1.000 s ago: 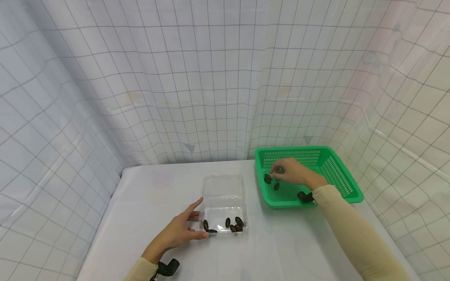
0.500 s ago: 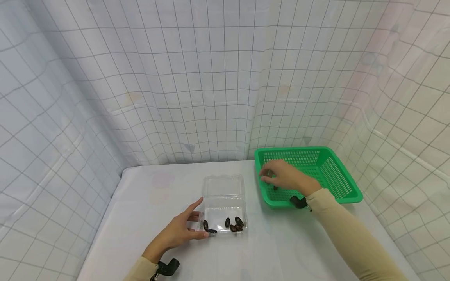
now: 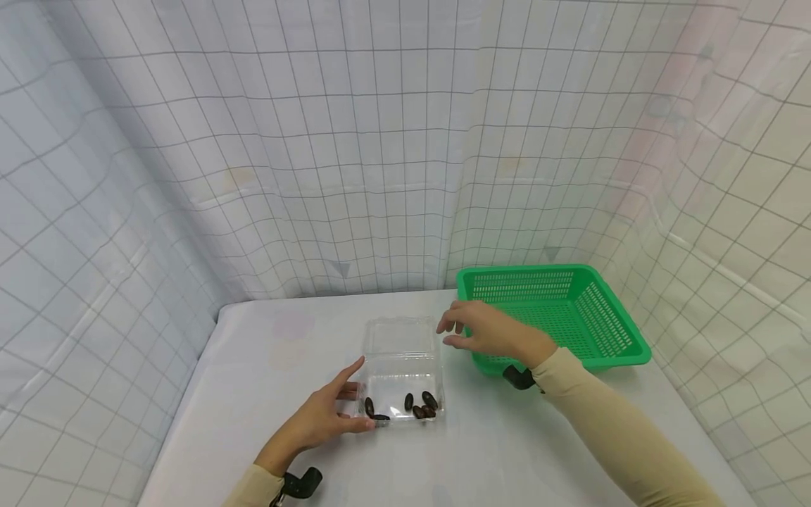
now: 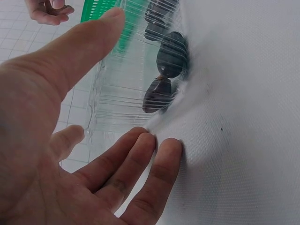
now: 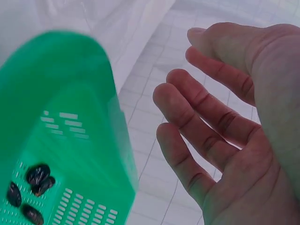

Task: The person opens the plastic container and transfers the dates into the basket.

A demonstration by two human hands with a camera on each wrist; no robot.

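Note:
A clear plastic clamshell box (image 3: 393, 380) lies with its lid folded back, and several dark brown oval fruits, like dates (image 3: 429, 400), rest inside. My left hand (image 3: 323, 415) spans the box's left end, its thumb along the front wall and its fingertips at the side, as the left wrist view shows. Over the left rim of a green basket (image 3: 564, 317), my right hand (image 3: 484, 329) points toward the box. Its fingers are loosely bent and apart, with nothing showing between them. More dates (image 5: 32, 214) lie in the basket in the right wrist view.
The basket stands at the table's back right, its rim raised. A white cloth covers the table (image 3: 266, 366), and a gridded white curtain (image 3: 355, 141) hangs behind and at both sides. Each wrist wears a small black camera (image 3: 519, 377).
My right hand has moved left from inside the basket to its left rim. My left hand, the box and the dates in it have stayed put.

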